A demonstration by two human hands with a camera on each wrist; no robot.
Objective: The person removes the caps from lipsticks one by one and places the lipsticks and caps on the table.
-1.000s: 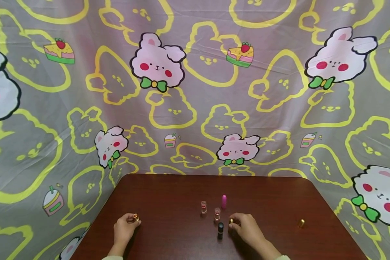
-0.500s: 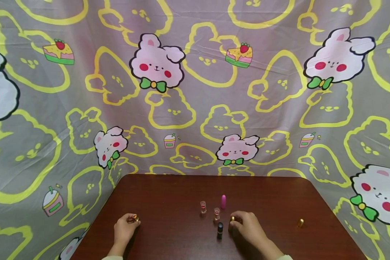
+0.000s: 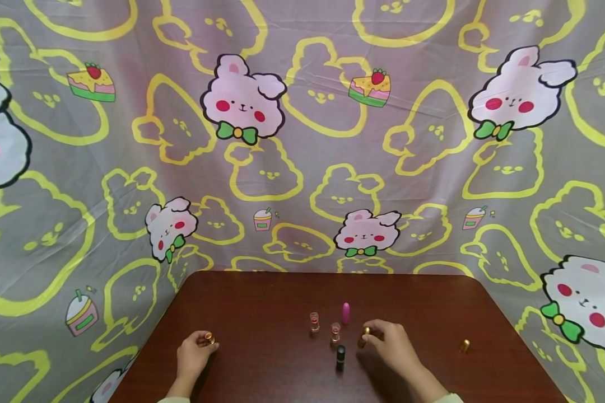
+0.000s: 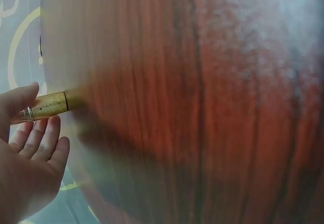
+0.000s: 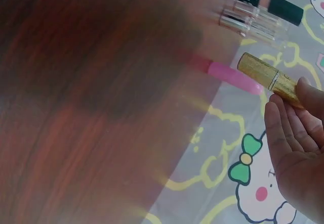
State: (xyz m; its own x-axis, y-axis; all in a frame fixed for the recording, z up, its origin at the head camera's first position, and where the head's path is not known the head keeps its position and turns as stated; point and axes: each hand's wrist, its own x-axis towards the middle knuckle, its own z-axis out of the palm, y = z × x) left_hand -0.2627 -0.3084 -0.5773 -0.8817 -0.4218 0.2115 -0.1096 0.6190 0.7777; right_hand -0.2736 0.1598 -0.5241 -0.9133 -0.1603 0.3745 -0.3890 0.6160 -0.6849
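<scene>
At the left of the table, my left hand (image 3: 191,352) pinches a gold lipstick tube (image 4: 50,105) between thumb and fingertips; a paler, clear-looking section shows at the thumb in the left wrist view. My right hand (image 3: 398,350) grips another gold lipstick tube (image 5: 266,76) near one end, with a thin seam ring around its middle. That tube stands tilted just right of a black lipstick (image 3: 340,358). Close by are two clear lipstick tubes with reddish insides, one farther back (image 3: 315,323) and one nearer (image 3: 335,334). Behind them a pink bullet-shaped tube (image 3: 345,313) stands upright.
A small gold cap-like piece (image 3: 465,345) lies toward the right side of the dark wooden table (image 3: 262,296). A patterned cloth (image 3: 292,145) hangs around the table's back and sides.
My right hand has moved slightly right, and more of the gold lipstick tube in its grip now shows, leaning. My left hand stays in place with its tube.
</scene>
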